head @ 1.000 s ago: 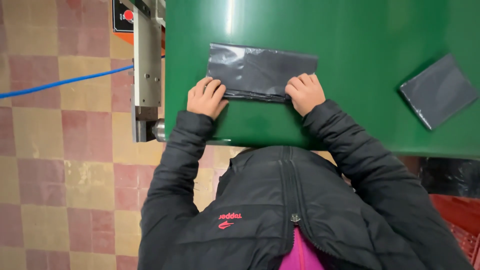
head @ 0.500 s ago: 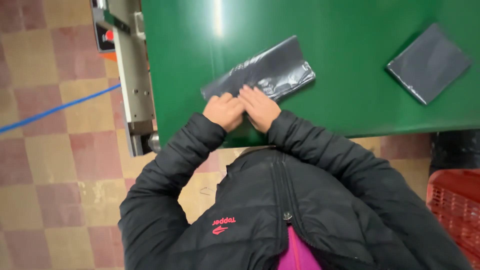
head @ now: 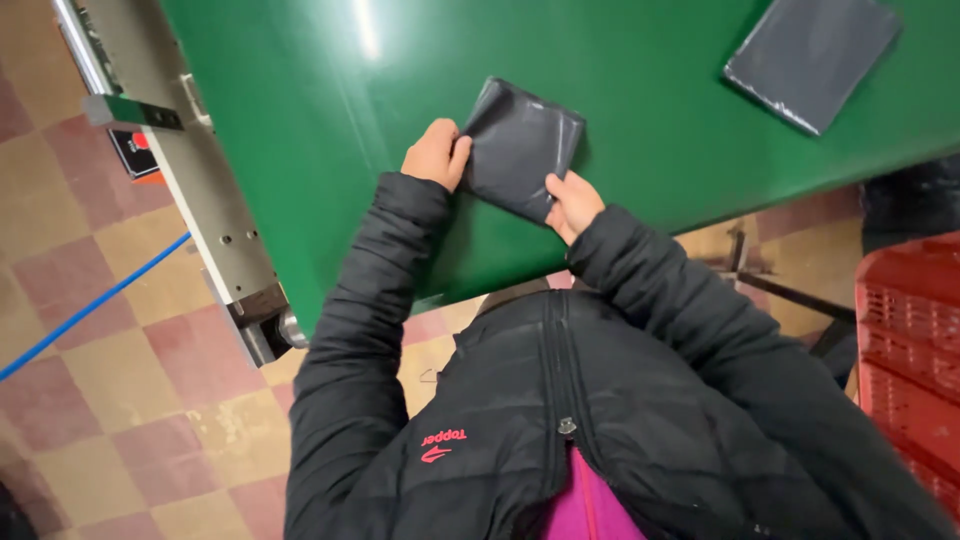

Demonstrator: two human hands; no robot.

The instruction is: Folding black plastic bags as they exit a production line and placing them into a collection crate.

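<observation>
Two hands on one folded dark grey plastic bag (head: 520, 148), centre of frame, lying on green table (head: 300, 120). Left hand (head: 436, 154) grip closed on bag's left edge. Right hand (head: 572, 203) grip closed on bag's lower right corner. Second folded dark bag (head: 812, 58) flat on table, upper right, well apart. Red crate (head: 915, 340) at right edge. Blue cable (head: 90, 310) across checkered floor (head: 120, 420), left.

Left hand (head: 436, 153) curled at the left edge of the folded grey bag (head: 520, 148), right hand (head: 572, 203) gripping its near corner, both black-sleeved arms bent
</observation>
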